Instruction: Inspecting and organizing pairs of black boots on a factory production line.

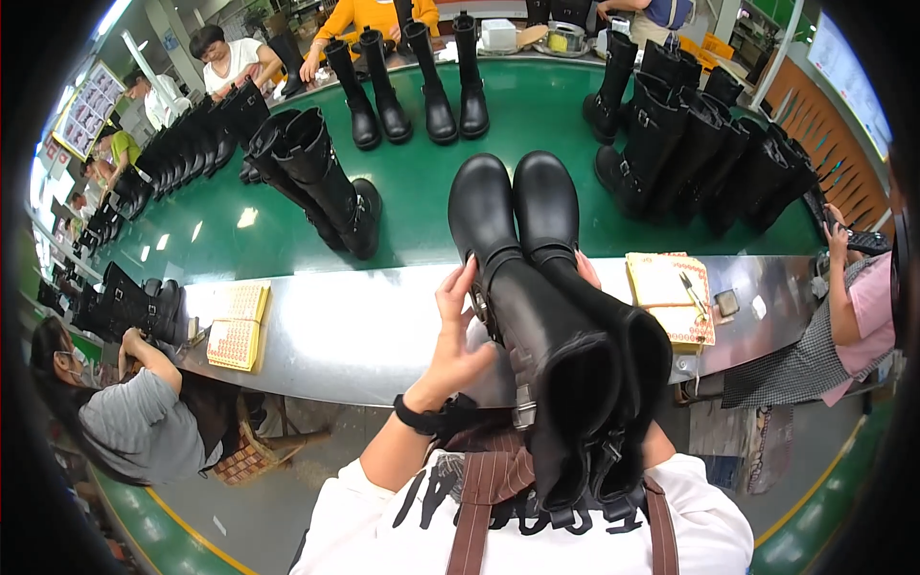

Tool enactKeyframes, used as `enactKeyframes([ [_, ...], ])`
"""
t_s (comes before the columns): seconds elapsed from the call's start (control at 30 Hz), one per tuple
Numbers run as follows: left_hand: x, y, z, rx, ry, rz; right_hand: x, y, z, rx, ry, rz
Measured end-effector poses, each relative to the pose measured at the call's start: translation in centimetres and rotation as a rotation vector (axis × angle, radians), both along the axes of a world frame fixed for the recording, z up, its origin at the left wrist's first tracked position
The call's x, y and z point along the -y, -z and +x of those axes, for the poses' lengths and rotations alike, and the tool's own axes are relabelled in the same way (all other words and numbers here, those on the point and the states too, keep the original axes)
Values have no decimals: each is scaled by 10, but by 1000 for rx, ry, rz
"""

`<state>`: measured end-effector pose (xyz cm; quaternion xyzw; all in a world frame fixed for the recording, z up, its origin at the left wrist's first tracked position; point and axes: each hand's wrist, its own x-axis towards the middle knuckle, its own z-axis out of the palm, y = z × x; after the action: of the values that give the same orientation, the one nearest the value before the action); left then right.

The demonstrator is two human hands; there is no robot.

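A pair of tall black boots [541,287] lies side by side between my hands, toes pointing away and open shaft tops toward my chest. My left hand [450,331] has its fingertips against the outer ankle of the left boot, near a buckle, with the thumb apart. On the far side, my right hand [587,270] grips the right boot; only its fingertips show past the ankle, and the rest is hidden behind the shafts.
A metal ledge [355,326] edges the green table [412,201]. Yellow-edged paper stacks [238,331] [671,287] lie on both sides. Black boots [321,182] stand left, at the back [436,86] and right [661,144]. Co-workers sit close at left [144,412] and right [853,307].
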<state>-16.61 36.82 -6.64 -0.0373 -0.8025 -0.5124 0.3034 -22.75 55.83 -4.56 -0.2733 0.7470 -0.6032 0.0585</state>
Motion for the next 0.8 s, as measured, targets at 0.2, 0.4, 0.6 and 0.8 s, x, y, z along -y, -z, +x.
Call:
enactKeyframes([
  [0.2,4,-12,4,286,383,1195,-1,7,6,-2,-25,-33],
  [0.4,-15,3,0,280,434,1459,-14,23,-2,458,-238,-453],
  [0.6,6,3,13,177,645,1395,-25,23,-31,1081,-713,-997],
  [0.8,8,-3,22,243,549,1497,-26,12,-32,1184,-474,-853],
])
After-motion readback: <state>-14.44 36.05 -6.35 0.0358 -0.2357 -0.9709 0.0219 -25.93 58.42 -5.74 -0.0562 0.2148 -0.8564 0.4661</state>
